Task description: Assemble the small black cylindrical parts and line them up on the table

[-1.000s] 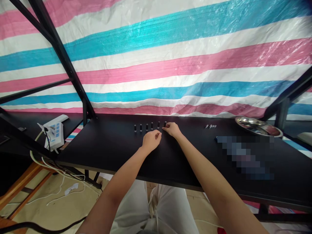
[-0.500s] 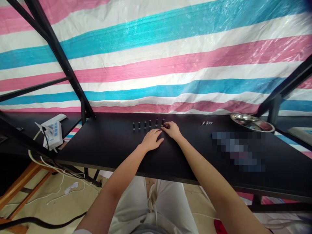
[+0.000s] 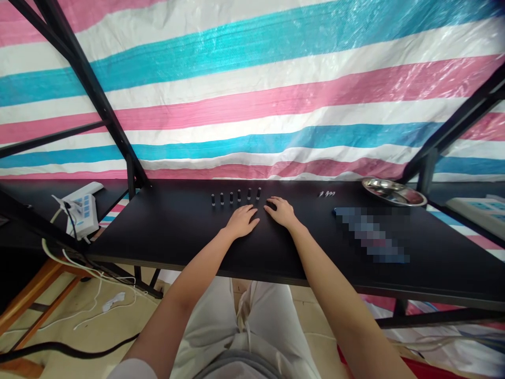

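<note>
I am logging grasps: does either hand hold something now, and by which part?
Nothing is held. The left hand and the right hand lie open on the black table, near the row of small black cylinders.

Six small black cylinders (image 3: pixel 239 197) on the black counter (image 3: pixel 177 231), toward its far edge. All stand upright. I count one row running left to right, the right end slightly farther back than the left. Spacing is even and none touch. Each shows a paler glint on its body; too small for me to tell more. The rightmost cylinder (image 3: pixel 259 193) stands just beyond the right hand (image 3: pixel 281 211). The left hand (image 3: pixel 241 221) lies flat, palm down, on the near side of the row, clear of it.
</note>
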### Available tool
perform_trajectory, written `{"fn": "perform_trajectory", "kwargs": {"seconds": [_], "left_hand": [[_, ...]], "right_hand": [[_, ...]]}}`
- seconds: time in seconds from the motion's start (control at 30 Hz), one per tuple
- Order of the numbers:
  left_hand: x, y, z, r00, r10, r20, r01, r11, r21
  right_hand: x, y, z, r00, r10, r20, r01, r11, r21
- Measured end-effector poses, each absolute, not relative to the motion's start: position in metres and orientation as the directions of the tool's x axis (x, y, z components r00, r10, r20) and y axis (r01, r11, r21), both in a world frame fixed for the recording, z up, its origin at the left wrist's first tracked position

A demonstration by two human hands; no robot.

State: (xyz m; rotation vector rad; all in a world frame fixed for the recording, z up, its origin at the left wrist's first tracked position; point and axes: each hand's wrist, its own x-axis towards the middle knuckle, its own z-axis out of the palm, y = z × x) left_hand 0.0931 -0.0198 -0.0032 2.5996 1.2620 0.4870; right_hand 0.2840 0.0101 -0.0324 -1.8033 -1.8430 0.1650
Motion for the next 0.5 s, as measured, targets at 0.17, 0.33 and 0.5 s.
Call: {"fn": "perform_trajectory", "kwargs": {"seconds": [0.17,0.33,0.5], "left_hand": [[0.093,-0.020,-0.002,0.578,0.792,0.196,0.723,-0.609,0.327],[0.093,-0.020,-0.002,0.575,0.794,0.198,0.725,-0.606,0.327],[0.092,-0.020,0.000,0.574,0.802,0.169,0.729,-0.594,0.340]], "right_hand": [[0.284,0.009,-0.033,0.041,0.955,0.293,0.887,0.101,-0.451],[0.287,0.009,-0.027,0.041,0.941,0.335,0.860,0.138,-0.491],[0.304,-0.004,-0.003,0.368,0.788,0.494,0.824,-0.029,-0.566]]}}
